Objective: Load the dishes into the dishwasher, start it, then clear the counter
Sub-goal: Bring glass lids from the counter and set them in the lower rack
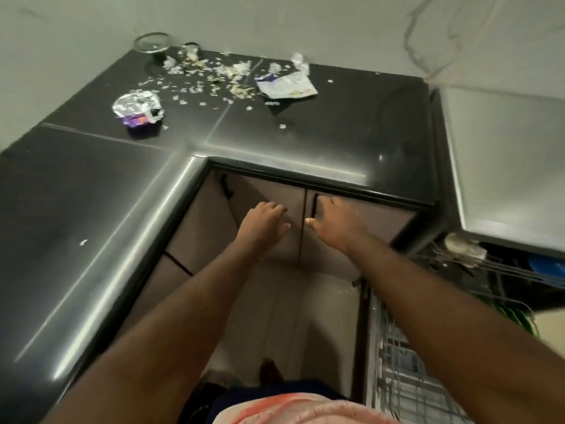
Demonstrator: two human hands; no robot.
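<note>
Nearest, lower right: dishwasher rack [397, 362], pulled out, so starting the machine looks not yet done. Mid-field: left hand [264, 221], fingers loosely bent and holding nothing; right hand [334, 223], thumb out, fingertips at the black handle [315, 206] of a cupboard door [360, 228], grasp not discernible. The likely step is opening this under-counter cupboard, which calls for closing the fingers on the handle and pulling. Farthest: black counter [336, 127] bearing foil wrapper [137, 105], torn packet [287, 87], scattered scraps [214, 78] and glass bowl [152, 42], all uncleared.
</note>
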